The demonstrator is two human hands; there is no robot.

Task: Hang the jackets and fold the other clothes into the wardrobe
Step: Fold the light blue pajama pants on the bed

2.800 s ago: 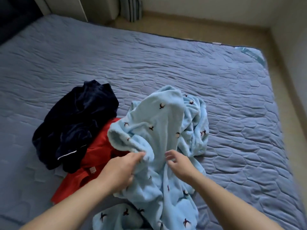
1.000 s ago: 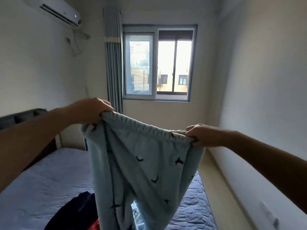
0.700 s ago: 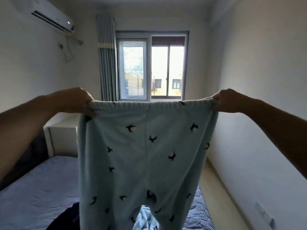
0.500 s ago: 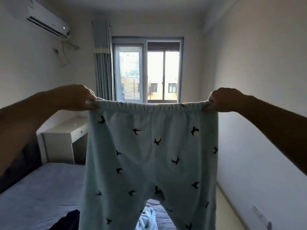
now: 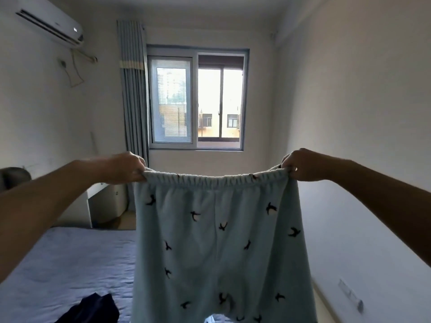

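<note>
Light blue fleece trousers (image 5: pixel 217 248) with small dark bird prints hang spread out in front of me at chest height. My left hand (image 5: pixel 121 167) grips the left end of the elastic waistband, and my right hand (image 5: pixel 300 165) grips the right end. The waistband sags a little between them. The legs drop out of view at the bottom. A dark navy garment (image 5: pixel 93 308) lies on the bed below left.
A bed with a grey-blue quilted cover (image 5: pixel 58 259) fills the lower left. A white bedside cabinet (image 5: pixel 102 203) stands beyond it, under a curtain (image 5: pixel 134 89) and window (image 5: pixel 196 101). An air conditioner (image 5: pixel 50 22) hangs upper left. A bare wall runs along the right.
I lifted the trousers off the bed and pulled the waistband wide. Since half a second ago they hang lower in view and the waistband has slackened slightly.
</note>
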